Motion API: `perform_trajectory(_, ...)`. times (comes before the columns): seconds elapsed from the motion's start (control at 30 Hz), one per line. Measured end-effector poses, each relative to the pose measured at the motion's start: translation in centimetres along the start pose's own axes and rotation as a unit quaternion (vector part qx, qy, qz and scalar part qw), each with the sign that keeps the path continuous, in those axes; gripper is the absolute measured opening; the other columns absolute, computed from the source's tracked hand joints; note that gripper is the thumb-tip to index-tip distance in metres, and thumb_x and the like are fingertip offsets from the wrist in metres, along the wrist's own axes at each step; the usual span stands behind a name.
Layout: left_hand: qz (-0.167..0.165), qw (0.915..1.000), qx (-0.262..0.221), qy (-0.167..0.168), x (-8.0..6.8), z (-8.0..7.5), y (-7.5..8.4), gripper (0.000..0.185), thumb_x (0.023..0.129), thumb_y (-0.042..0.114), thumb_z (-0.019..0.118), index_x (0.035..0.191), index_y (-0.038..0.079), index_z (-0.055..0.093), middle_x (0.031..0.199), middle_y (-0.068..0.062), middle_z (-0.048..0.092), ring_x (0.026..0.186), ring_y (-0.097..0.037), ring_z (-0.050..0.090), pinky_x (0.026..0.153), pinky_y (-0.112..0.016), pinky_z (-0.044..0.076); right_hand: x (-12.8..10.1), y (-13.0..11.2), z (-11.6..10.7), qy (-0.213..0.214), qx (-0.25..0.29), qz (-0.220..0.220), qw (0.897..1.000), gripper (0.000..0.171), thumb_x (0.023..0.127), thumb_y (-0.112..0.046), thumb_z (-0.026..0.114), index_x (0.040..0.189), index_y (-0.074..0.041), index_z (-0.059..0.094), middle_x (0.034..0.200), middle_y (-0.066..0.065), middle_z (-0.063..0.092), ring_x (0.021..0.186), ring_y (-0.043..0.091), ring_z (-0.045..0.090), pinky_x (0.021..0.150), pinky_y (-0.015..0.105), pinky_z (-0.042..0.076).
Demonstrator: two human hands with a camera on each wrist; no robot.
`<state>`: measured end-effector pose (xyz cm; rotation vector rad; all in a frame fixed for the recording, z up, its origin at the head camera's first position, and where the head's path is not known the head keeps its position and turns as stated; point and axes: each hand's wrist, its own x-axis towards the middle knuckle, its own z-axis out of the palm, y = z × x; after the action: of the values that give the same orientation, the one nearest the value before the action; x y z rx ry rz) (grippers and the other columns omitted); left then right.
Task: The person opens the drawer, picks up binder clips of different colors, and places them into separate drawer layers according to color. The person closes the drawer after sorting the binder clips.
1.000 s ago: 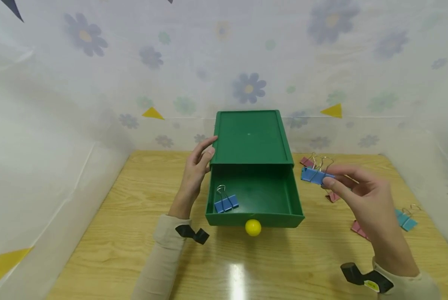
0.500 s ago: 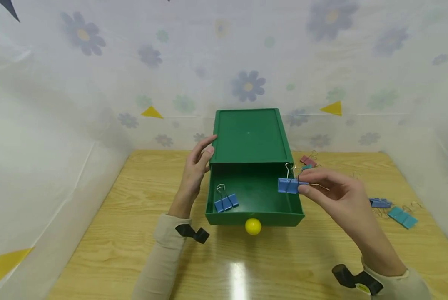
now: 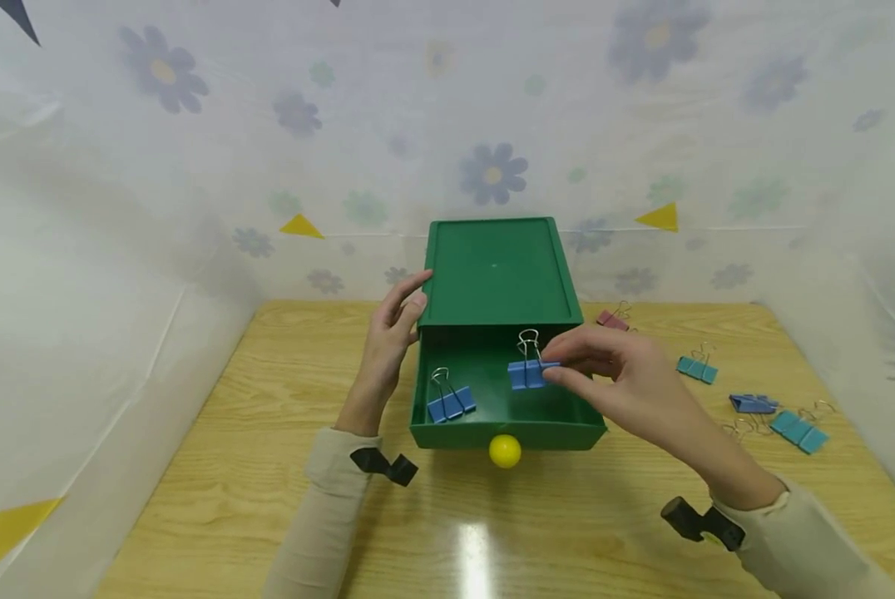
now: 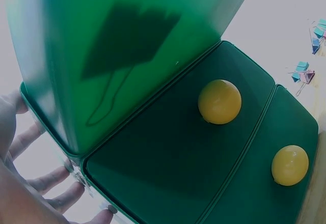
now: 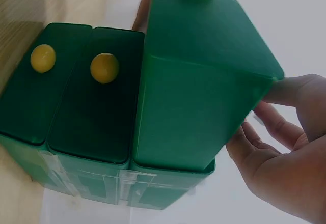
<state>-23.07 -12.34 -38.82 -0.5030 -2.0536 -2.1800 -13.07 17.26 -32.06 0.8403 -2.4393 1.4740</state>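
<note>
I am pinching a blue metal binder clip [image 3: 528, 373] with my right hand [image 3: 627, 391] over the open green plastic drawer [image 3: 507, 424]; my left hand [image 3: 388, 349], fingers spread, is bracing the cabinet's left side

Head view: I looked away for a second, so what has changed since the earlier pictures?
The right hand, pinching a blue binder clip, carried it leftward from beside the green drawer box to over the open drawer. The left hand and the clip inside stayed put.

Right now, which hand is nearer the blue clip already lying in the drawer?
Left. The left hand rests on the cabinet just outside the drawer wall beside that blue clip. The right hand pinches another clip over the drawer's right half.
</note>
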Motion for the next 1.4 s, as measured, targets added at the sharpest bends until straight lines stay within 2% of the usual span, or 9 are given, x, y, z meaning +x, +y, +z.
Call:
perform_trajectory(0.1, -0.001, 1.0, 0.0, 0.003, 0.0, 0.1, 0.0, 0.042, 0.107, 0.031, 0.054, 0.148, 0.023, 0.057, 0.155, 0.007, 0.046, 0.129, -0.025, 0.055, 0.102, -0.065, 0.043, 0.6, 0.1, 0.3, -0.01, -0.042, -0.021, 0.999, 0.024, 0.089, 0.003, 0.077, 0.105, -0.016, 0.076, 0.105, -0.005, 0.072, 0.089, 0.008, 0.071, 0.077, 0.024, 0.058)
perform_trajectory(0.3, -0.001, 1.0, 0.005, 0.004, 0.2, 0.2, 0.0, 0.042, 0.106, 0.034, 0.055, 0.147, 0.025, 0.058, 0.155, 0.009, 0.046, 0.131, -0.023, 0.054, 0.103, -0.065, 0.043, 1.6, 0.2, 1.1, -0.019, -0.084, -0.05, 0.995, 0.02, 0.088, -0.001, 0.08, 0.1, -0.016, 0.076, 0.1, -0.009, 0.071, 0.085, 0.005, 0.069, 0.076, 0.024, 0.058)
perform_trajectory(0.6, 0.0, 1.0, -0.002, 0.002, 0.2, 0.4, 0.0, 0.041, 0.107, 0.034, 0.055, 0.147, 0.026, 0.058, 0.154, 0.01, 0.047, 0.128, -0.024, 0.057, 0.101, -0.061, 0.047, 2.7, 0.5, 2.3, -0.036, -0.154, -0.04, 0.987, 0.016, 0.087, -0.006, 0.083, 0.097, -0.015, 0.075, 0.094, -0.009, 0.071, 0.081, 0.003, 0.066, 0.071, 0.029, 0.057)
perform_trajectory(0.97, -0.002, 1.0, -0.004, 0.001, 0.3, 0.7, -0.1, 0.041, 0.107, 0.034, 0.056, 0.147, 0.027, 0.059, 0.154, 0.011, 0.046, 0.131, -0.021, 0.054, 0.102, -0.061, 0.045, 3.0, 0.3, 2.7, -0.057, -0.183, -0.028, 0.981, 0.012, 0.089, -0.011, 0.082, 0.097, -0.015, 0.075, 0.089, -0.008, 0.073, 0.078, 0.005, 0.068, 0.066, 0.032, 0.056)
perform_trajectory(1.27, 0.0, 1.0, -0.006, -0.001, 0.1, 0.8, -0.1, 0.041, 0.107, 0.032, 0.055, 0.147, 0.025, 0.058, 0.154, 0.011, 0.046, 0.132, -0.021, 0.053, 0.103, -0.064, 0.043, 2.9, 0.4, 2.9, -0.078, -0.211, -0.012, 0.974, 0.009, 0.09, -0.016, 0.081, 0.097, -0.017, 0.076, 0.086, -0.01, 0.072, 0.075, 0.005, 0.066, 0.063, 0.027, 0.052)
perform_trajectory(1.4, -0.002, 1.0, -0.006, 0.001, 0.1, 0.8, -0.3, 0.041, 0.107, 0.032, 0.055, 0.147, 0.024, 0.058, 0.154, 0.011, 0.046, 0.133, -0.022, 0.052, 0.103, -0.066, 0.041, 2.9, 0.5, 2.9, -0.083, -0.225, -0.011, 0.971, 0.01, 0.089, -0.018, 0.082, 0.097, -0.017, 0.076, 0.085, -0.01, 0.071, 0.075, 0.005, 0.065, 0.065, 0.028, 0.052)
